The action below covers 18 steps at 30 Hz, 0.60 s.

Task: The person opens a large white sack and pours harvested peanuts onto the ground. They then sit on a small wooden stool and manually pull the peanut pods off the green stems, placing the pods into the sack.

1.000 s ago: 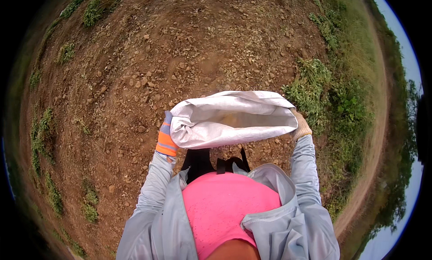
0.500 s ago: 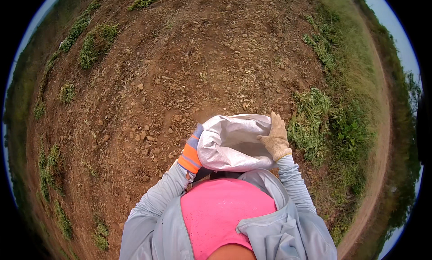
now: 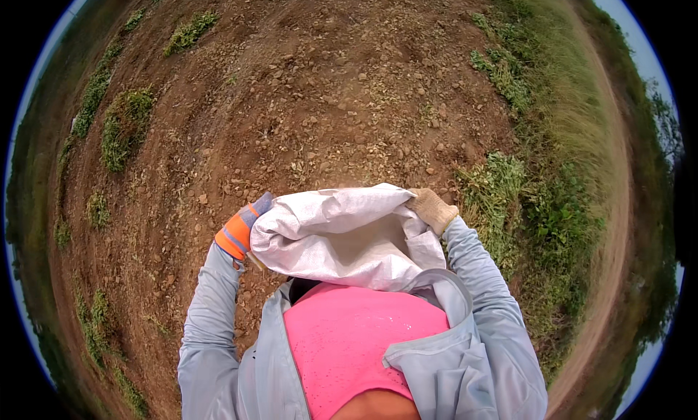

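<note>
Head view shows the left hand (image 3: 243, 225) and right hand (image 3: 434, 210) gripping the white sack (image 3: 323, 210), open and seemingly mostly folded down, its right side left uneven.

I could swing my left hand (image 3: 243, 226) out over the soil (image 3: 156, 274). The white sack (image 3: 327, 206) bars the way across to my right hand (image 3: 433, 210), and leafy plants (image 3: 494, 191) stand just outside that one.

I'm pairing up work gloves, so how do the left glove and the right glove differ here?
The left glove is bright orange with blue-grey parts, while the right glove is plain tan. The left glove is at the left end of the white sack's mouth; the right glove is at its far right corner. Both are worn and hold the sack.
</note>
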Available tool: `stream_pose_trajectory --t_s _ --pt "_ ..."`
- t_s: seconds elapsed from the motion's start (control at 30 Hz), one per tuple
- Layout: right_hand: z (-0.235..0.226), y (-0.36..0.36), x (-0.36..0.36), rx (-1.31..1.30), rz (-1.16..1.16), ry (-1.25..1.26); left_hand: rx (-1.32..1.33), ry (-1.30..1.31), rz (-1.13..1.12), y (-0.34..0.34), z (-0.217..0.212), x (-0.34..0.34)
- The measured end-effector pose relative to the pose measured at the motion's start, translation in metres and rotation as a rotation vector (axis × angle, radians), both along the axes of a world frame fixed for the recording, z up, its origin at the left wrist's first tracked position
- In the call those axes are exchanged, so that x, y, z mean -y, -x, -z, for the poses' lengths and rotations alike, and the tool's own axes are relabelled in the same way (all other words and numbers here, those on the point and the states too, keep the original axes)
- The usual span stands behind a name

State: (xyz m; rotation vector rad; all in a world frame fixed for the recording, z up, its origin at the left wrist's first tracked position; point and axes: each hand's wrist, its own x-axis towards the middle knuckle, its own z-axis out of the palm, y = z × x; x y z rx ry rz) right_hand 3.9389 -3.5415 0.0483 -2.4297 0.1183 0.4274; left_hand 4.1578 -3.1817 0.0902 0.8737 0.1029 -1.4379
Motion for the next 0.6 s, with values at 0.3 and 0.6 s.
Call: stream_pose_trajectory --t_s 0.3,0.6 --pt "-0.026 -0.154 0.133 0.142 -0.312 0.286 1.547 -0.68 0.164 -0.241 0.073 0.199" --pt "-0.036 -0.279 0.255 0.071 -0.239 0.185 2.073 -0.192 1.013 -0.202 0.001 0.429"
